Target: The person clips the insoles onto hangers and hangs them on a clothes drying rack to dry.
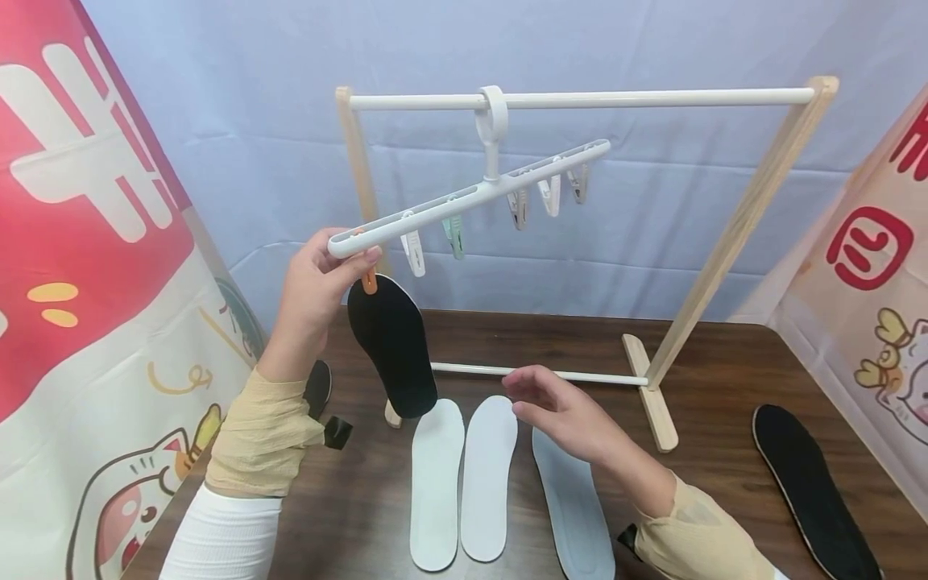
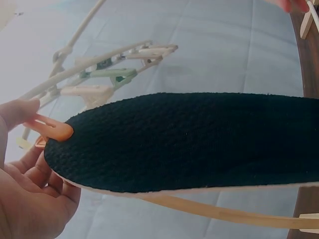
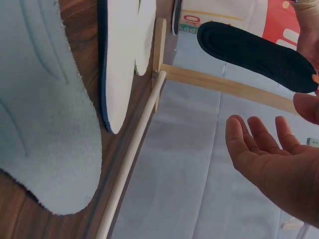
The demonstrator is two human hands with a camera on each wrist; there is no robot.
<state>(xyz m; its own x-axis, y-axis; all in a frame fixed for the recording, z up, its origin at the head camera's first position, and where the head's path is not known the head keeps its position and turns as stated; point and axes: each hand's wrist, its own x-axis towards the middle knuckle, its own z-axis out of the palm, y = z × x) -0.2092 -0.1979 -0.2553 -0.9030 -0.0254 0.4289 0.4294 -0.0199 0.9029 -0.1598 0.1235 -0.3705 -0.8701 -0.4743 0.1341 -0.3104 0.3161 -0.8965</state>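
A black insole [image 1: 392, 346] hangs by one end from an orange clip [image 1: 369, 281] at the near left end of a white clip hanger [image 1: 435, 211]. My left hand [image 1: 313, 282] pinches that clip; in the left wrist view the clip [image 2: 59, 130] bites the insole's rounded end [image 2: 174, 144], thumb on one clip arm. Over the table my right hand [image 1: 569, 411] holds nothing, fingers loosely bent, above the top of a grey insole [image 1: 574, 507]. The right wrist view shows this hand [image 3: 279, 164] apart from the black insole [image 3: 254, 55].
The hanger hooks on the white bar [image 1: 652, 98] of a wooden-sided rack [image 1: 739, 234]. White and green clips [image 1: 453, 235] hang along it. Two pale insoles [image 1: 437, 483] lie side by side on the table [image 1: 348, 515]. Another black insole [image 1: 812, 487] lies right, and a dark one [image 1: 317, 388] behind my left forearm.
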